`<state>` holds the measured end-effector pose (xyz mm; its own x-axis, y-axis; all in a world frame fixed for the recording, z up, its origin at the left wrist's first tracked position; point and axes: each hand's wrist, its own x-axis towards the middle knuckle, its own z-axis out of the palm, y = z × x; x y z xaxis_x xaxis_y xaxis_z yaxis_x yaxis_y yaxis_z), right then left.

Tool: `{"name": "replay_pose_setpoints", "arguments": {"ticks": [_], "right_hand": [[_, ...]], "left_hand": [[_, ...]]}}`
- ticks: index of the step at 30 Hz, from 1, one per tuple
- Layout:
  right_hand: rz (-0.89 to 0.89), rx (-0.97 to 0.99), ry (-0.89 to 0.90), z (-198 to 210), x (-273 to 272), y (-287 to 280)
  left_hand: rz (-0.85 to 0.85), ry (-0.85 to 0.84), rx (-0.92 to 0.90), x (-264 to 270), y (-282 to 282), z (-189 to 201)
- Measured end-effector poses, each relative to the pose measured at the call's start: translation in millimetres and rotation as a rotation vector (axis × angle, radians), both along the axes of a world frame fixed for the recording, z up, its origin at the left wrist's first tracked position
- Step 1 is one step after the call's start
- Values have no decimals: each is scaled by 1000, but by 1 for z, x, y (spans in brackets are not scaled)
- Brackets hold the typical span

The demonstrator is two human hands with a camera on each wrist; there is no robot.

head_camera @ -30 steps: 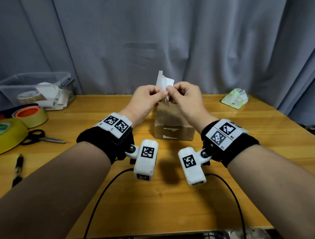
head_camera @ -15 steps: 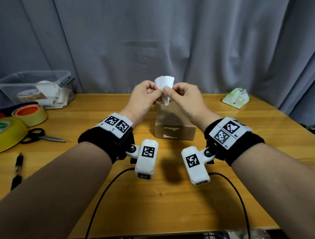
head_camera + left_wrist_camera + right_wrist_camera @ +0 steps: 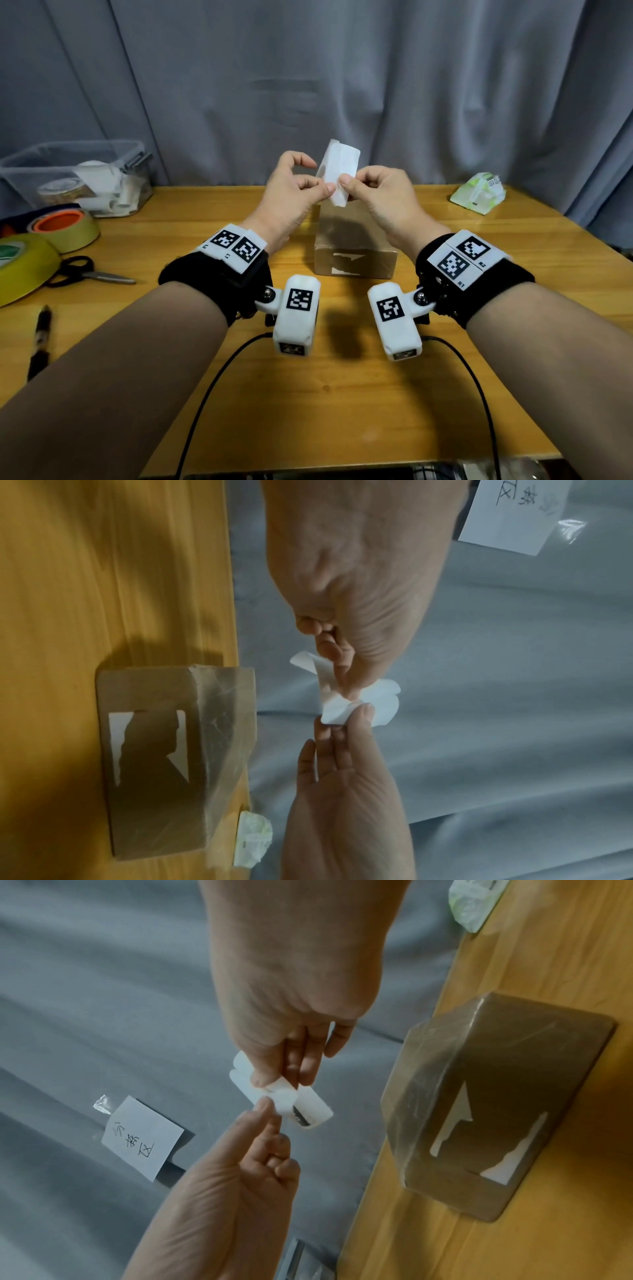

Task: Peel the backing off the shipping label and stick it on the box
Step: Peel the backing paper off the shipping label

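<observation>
A small white shipping label (image 3: pixel 339 171) is held up in the air above a brown cardboard box (image 3: pixel 356 270) at mid-table. My left hand (image 3: pixel 317 185) pinches its left edge, and my right hand (image 3: pixel 349 183) pinches its lower right edge. In the left wrist view the label (image 3: pixel 383 704) curls into two white layers that part at the pinch of my left hand (image 3: pixel 342 680) and right hand (image 3: pixel 346 723). The right wrist view shows black print on the label (image 3: pixel 308 1112). I cannot tell which layer is the backing. Torn white paper remnants mark the box's (image 3: pixel 154 750) front face.
At the left stand a clear plastic bin (image 3: pixel 68 178), two tape rolls (image 3: pixel 65 229), scissors (image 3: pixel 85 274) and a pen (image 3: pixel 41 329). A tissue pack (image 3: pixel 478 192) lies at the back right. A grey curtain with a handwritten note (image 3: pixel 143 1137) hangs behind the table.
The label has turned between my hands and now stands longer and tilted. My left index finger has lifted off it. Both hands sit slightly higher over the box.
</observation>
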<state>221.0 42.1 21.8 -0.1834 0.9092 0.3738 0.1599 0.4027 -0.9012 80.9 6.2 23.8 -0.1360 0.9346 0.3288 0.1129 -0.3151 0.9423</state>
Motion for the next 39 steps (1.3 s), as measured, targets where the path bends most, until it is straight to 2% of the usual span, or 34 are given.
{"name": "replay_pose_setpoints", "arguments": {"ticks": [5,9,14,29,32,36,39], "right_hand": [[13,-32,-81,5,3,0],[2,-58,-124,5,3,1],[-37,-65,-100,3,-2,0],[-67,-59,-101,-3,0,4],[-80,-63,-64,-2,-3,4],[-78,-15,29,3,-4,3],[18,-24,85,8,-1,1]], "left_hand": [[53,107,-62,-9,4,2],[113,279,-77,-17,10,4],[266,475,-48,-16,17,3],[476,588,-144,-28,23,-12],[464,571,-166,-30,23,-18],[272,472,-192,-26,20,-24],[176,436,-180,-25,18,-23]]}}
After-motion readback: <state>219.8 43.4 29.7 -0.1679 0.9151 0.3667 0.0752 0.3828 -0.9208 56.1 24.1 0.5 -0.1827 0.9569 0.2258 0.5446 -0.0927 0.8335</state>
